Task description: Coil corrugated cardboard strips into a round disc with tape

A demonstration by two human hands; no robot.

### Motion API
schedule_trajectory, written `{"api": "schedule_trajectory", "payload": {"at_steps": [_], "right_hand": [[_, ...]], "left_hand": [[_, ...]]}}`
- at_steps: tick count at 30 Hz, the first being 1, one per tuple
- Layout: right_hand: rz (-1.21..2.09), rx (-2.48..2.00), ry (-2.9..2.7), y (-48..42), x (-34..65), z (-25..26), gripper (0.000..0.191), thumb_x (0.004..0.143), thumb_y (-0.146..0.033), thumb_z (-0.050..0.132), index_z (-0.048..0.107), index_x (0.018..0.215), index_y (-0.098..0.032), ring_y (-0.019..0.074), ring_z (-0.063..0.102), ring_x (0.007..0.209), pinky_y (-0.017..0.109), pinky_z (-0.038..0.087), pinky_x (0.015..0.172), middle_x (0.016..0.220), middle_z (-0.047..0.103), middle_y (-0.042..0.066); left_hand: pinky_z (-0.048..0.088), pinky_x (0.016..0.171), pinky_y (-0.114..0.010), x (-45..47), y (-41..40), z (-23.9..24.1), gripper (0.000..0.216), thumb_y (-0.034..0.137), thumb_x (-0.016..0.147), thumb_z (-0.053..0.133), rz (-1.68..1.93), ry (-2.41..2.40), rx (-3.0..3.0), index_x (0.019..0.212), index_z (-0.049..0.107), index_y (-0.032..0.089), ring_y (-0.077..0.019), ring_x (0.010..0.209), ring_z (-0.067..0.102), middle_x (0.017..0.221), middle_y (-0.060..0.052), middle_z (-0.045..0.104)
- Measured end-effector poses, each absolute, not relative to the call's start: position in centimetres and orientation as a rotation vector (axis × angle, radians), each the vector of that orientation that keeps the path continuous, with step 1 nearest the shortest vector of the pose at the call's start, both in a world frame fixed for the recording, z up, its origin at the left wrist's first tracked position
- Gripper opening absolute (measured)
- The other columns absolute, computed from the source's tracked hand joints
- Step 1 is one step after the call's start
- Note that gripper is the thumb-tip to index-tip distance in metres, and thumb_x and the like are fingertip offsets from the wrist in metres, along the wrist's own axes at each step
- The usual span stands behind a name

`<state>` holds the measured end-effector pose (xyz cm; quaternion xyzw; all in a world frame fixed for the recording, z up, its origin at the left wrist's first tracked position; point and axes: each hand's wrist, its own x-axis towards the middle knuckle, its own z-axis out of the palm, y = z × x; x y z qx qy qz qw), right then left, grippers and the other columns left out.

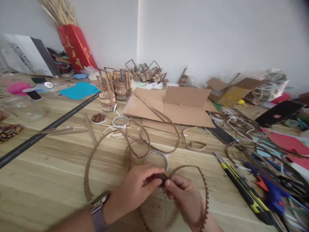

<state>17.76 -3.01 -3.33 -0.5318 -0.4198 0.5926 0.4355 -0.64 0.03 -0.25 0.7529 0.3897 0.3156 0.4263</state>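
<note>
Between the fingertips of both hands is a small dark brown coil (162, 179) of rolled-up strip. My left hand (141, 183), a watch on its wrist, pinches the coil from the left. From the right, my right hand (184, 192) grips it with thumb and fingers. A long brown strip with a toothed edge (206, 190) runs from the coil, loops around my right hand and drops below it. More toothed strip (89, 164) curls across the table to the left and behind. Just beyond the coil lies a roll of white tape (166, 161).
To the right lie a yellow-black utility knife (241, 185), a blue glue gun (274, 196) and tangled strips. Flattened cardboard (188, 112) lies behind my hands, beside small woven baskets (107, 101). A dish of brown balls (98, 118) and pale sticks (116, 132) are at centre left.
</note>
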Motion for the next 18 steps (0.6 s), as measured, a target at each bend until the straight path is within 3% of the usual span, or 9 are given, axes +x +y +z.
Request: {"api": "schedule_trajectory", "payload": {"at_steps": [13, 18], "right_hand": [[1.365, -1.367, -1.151, -3.2, 17.95, -2.9, 0.053, 0.071, -0.064, 0.071, 0.063, 0.05, -0.017, 0.0118, 0.04, 0.051, 0.026, 0.029, 0.052, 0.048, 0.05, -0.001], [1.346, -1.404, -1.187, -3.16, 18.03, -3.12, 0.055, 0.069, -0.067, 0.071, 0.062, 0.047, -0.017, 0.012, 0.04, 0.05, 0.026, 0.03, 0.051, 0.046, 0.049, -0.001]], "left_hand": [[0.056, 0.083, -0.026, -0.92, 0.47, -0.32, 0.027, 0.031, 0.092, 0.058, 0.773, 0.93, 1.772, 0.113, 0.072, 0.022, -0.019, 0.096, 0.07, 0.112, -0.005, 0.074], [0.055, 0.083, -0.024, -0.99, 0.56, -0.12, 0.026, 0.023, 0.09, 0.058, 0.749, 0.934, 1.816, 0.113, 0.072, 0.022, -0.0184, 0.097, 0.069, 0.109, -0.004, 0.074]]}}
